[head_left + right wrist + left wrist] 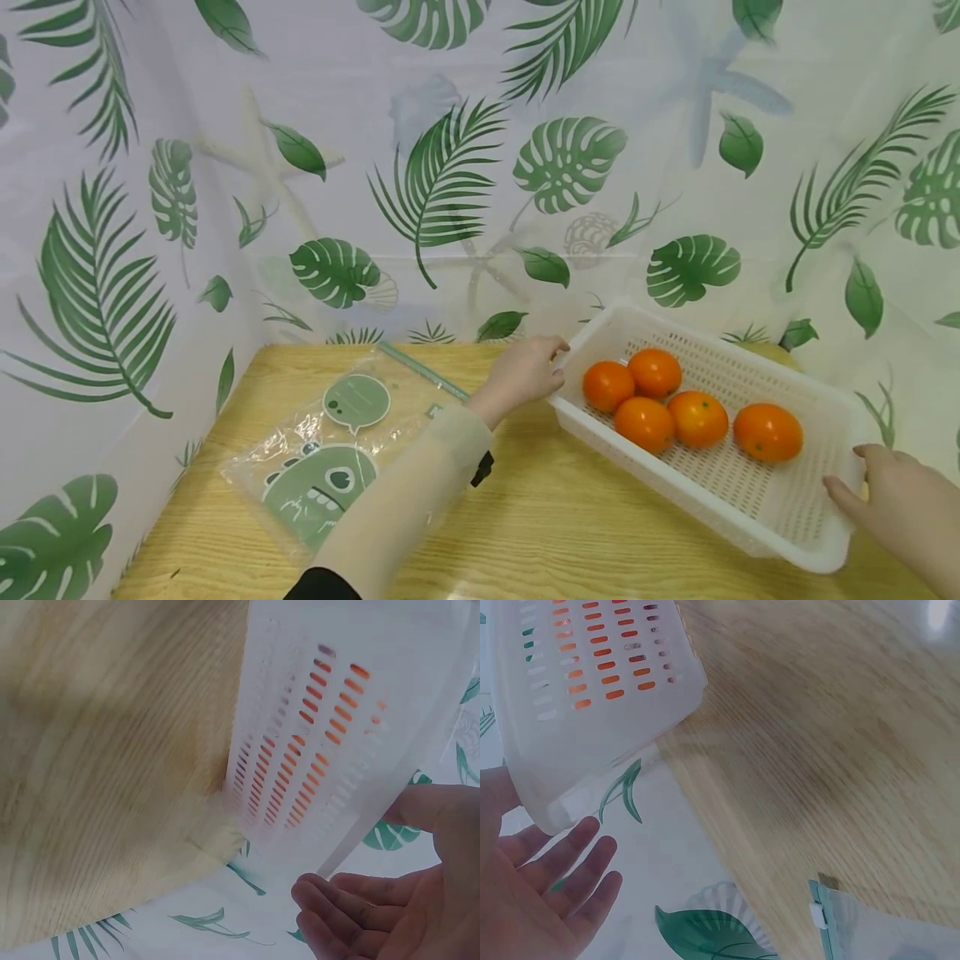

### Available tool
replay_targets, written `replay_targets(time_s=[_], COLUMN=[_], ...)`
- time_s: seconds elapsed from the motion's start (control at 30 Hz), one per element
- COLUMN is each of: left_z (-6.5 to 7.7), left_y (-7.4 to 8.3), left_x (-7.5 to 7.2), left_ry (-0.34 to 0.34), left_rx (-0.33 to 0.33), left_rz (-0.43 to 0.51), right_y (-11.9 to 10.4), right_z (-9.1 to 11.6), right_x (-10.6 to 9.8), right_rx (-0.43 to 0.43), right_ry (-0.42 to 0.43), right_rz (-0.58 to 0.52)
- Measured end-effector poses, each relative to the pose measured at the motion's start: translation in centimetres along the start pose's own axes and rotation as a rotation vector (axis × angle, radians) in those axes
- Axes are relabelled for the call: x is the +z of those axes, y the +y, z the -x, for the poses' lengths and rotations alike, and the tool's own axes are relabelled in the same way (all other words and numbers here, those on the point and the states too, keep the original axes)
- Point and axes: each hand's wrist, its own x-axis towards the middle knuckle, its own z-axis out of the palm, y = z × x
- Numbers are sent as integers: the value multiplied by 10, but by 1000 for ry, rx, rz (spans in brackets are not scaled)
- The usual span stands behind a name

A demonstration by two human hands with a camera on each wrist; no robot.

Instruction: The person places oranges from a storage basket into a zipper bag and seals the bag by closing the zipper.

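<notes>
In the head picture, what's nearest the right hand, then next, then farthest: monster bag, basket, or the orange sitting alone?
1. Basket: right hand holds its rim.
2. Lone orange: inside the basket's right half.
3. Monster bag: on the table, at the left.

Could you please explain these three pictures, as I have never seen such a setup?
No machine here: a person's bare left hand and right hand do the work. The wide picture comes from a head camera; the other two from wrist cameras, left then right. On the yellow wood-grain table lies a clear plastic bag with green cartoon prints. Each hand's grip is on one end of a white, rectangular, perforated plastic basket, which holds five round orange fruits.
</notes>
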Motion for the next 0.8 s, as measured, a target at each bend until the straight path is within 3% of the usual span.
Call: replay_targets(time_s=[0.23,0.33,0.43,0.57,0.67,0.8], left_z=[12,18,24,29,31,32], left_y=[0,0,0,0,-1,-1], left_x=[-1,-3,-4,-4,-4,-6], left_ry=[-5,-4,-7,-14,-14,-7], left_rx=[-3,17,39,45,25,-26], left_rz=[-21,-31,-60,-68,-32,38], right_y=[18,25,29,31,30,29], right_z=[-23,-33,-41,-50,-56,-62], right_x=[7,10,12,15,17,16], right_rx=[-81,-86,-85,-79,-64,-67], right_ry=[189,221,215,147,115,142], right_rz=[51,51,68,123,152,148])
